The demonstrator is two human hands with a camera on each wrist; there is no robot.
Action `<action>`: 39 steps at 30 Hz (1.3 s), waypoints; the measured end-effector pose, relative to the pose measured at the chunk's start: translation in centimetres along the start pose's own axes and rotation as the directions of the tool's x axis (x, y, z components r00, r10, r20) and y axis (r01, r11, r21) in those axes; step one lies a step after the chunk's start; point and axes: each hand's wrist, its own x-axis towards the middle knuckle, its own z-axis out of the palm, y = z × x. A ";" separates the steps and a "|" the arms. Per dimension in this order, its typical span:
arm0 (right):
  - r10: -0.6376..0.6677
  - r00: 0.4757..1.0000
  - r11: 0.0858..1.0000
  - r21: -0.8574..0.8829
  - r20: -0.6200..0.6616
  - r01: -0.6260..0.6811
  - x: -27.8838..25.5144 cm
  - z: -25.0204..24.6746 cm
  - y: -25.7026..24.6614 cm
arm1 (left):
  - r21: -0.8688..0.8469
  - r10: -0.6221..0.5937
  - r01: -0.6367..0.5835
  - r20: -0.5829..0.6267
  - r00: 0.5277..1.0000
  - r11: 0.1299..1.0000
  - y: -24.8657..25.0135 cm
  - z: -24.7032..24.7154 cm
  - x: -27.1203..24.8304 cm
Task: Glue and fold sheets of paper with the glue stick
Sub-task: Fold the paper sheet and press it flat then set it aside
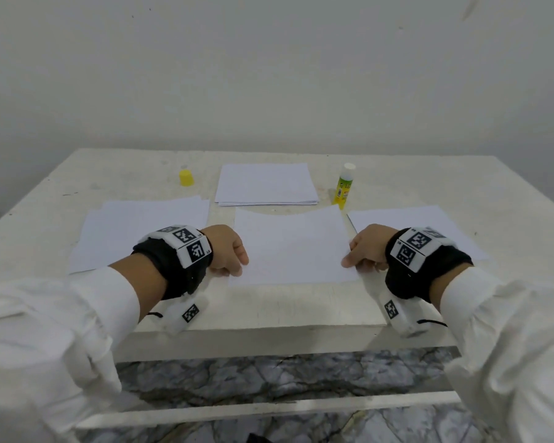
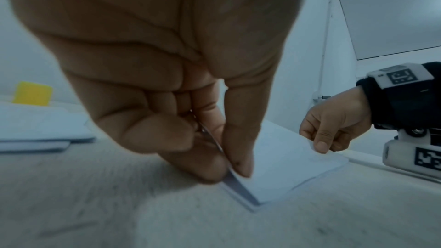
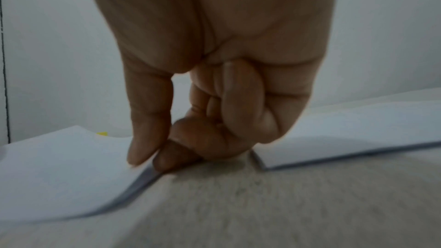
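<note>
- Two hands on one sheet: my left hand (image 1: 229, 251) pinches the left edge of the centre sheet (image 1: 290, 247), thumb on top and curled fingers (image 2: 167, 135) under, edge lifted slightly off the table (image 1: 269, 305).
- My right hand (image 1: 367, 247) pinches the same sheet at its right edge near the front corner; thumb above, index under, other fingers (image 3: 241, 101) curled into the palm.
- Centre sheet lies mid-table in front of me, between both hands; right wrist view shows its right edge bowed up off the surface.
- Glue stick (image 1: 343, 186) stands upright, uncapped, white tip up, just beyond the sheet's far right corner, right of the back stack.
- Yellow cap (image 1: 186, 177) sits apart, far left of the back stack, well away from the stick.
- Paper stack (image 1: 266, 184) lies behind the centre sheet, near but not touching it.
- Left pile (image 1: 141, 228) of sheets sits beside my left wrist; right sheet (image 1: 429, 225) beside my right wrist, partly covered by the wristband.
- Both wrists carry black bands with white marker blocks; white sleeves.
- Plain wall behind the table, marbled floor below the front edge.
</note>
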 end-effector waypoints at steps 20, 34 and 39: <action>0.029 0.998 0.999 -0.038 -0.046 -0.031 1.0 0.2 0.0 | -0.069 -0.002 0.006 0.048 0.999 0.998 -1.3 -0.4 0.9; 0.002 0.999 0.991 -0.137 -0.050 -0.009 1.0 0.5 -0.1 | -0.078 -0.001 0.006 0.061 0.998 0.997 -1.3 -0.5 1.1; 0.006 0.999 0.992 -0.122 -0.043 -0.011 0.9 0.6 -0.3 | -0.084 0.002 0.004 0.066 0.998 0.996 -1.2 -0.5 0.8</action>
